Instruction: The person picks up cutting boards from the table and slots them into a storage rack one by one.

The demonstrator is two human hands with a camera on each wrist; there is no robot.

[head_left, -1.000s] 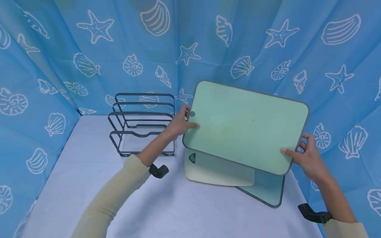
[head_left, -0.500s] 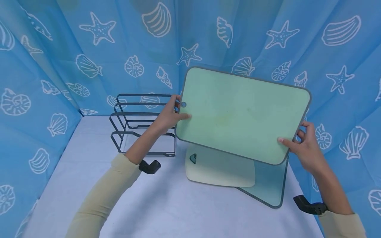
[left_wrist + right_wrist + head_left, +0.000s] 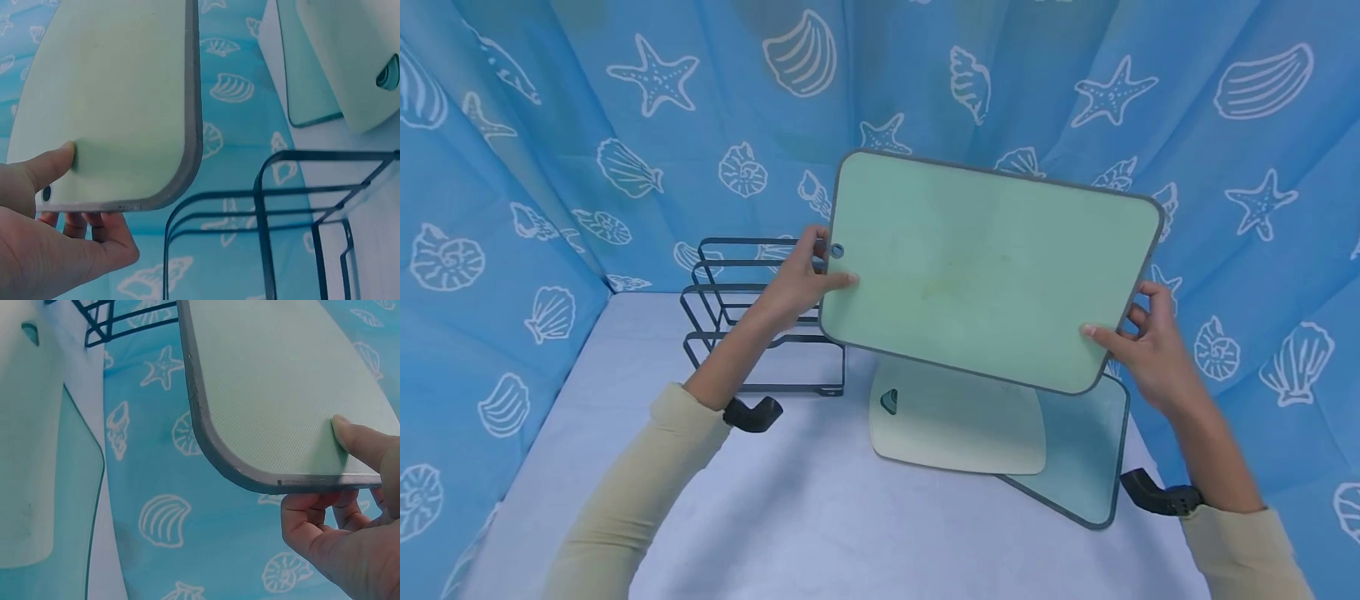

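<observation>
A large pale green cutting board with a grey rim and a small hole near its left edge is held up above the table, its right side lower than its left. My left hand grips the left short edge, thumb on the face and fingers behind. On the opposite edge my right hand pinches the lower right part the same way. Left of the board a black wire rack stands on the table, its right side partly overlapped by the board and left hand in the head view.
Below the held board, a cream cutting board with a triangular hole lies partly over a blue-green board with a dark rim. They rest on the white-covered table. A blue shell-patterned curtain closes off the back and sides.
Both hands have lifted the green board and carried it leftward, toward the rack. More of the two boards lying on the table now shows. The rack has stayed in place.
</observation>
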